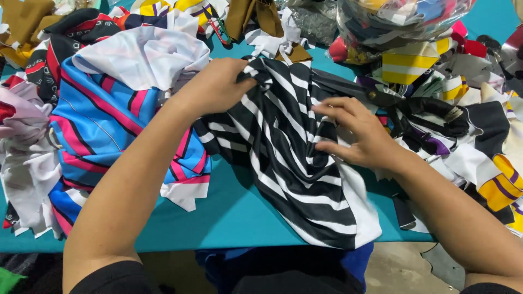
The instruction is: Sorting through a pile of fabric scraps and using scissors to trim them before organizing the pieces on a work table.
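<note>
1. The left hand [215, 87] is clenched on a bunched upper fold of the black-and-white striped cloth [297, 163], the fingers curled in and gathering the fabric into a knot.
2. The right hand [357, 133] lies on the same cloth just to the right, fingers bent and pinching a fold of it between thumb and fingertips.
3. The striped cloth lies in the middle of the teal table [229, 218], its lower corner hanging over the near edge toward the person.
4. A clear plastic bag [397, 19] stuffed with coloured scraps sits at the far right of the table, rounded and bulging, partly cut off by the top of the view.
5. No label or sign on it can be read from here.
6. To the left, touching the left forearm, lies a blue cloth with pink and black stripes [101, 128], with a white piece [144, 57] heaped on top of it.
7. To the right lies a jumble of white, yellow and purple offcuts [496, 179], with a black strip [436, 111] across them near the right hand.
8. Brown fabric [22, 22] is piled at the far left corner.
9. The only bare stretch of table is the teal band along the near edge, between the blue cloth and the striped one.
10. Heaps hem in the left, right and far sides.
</note>
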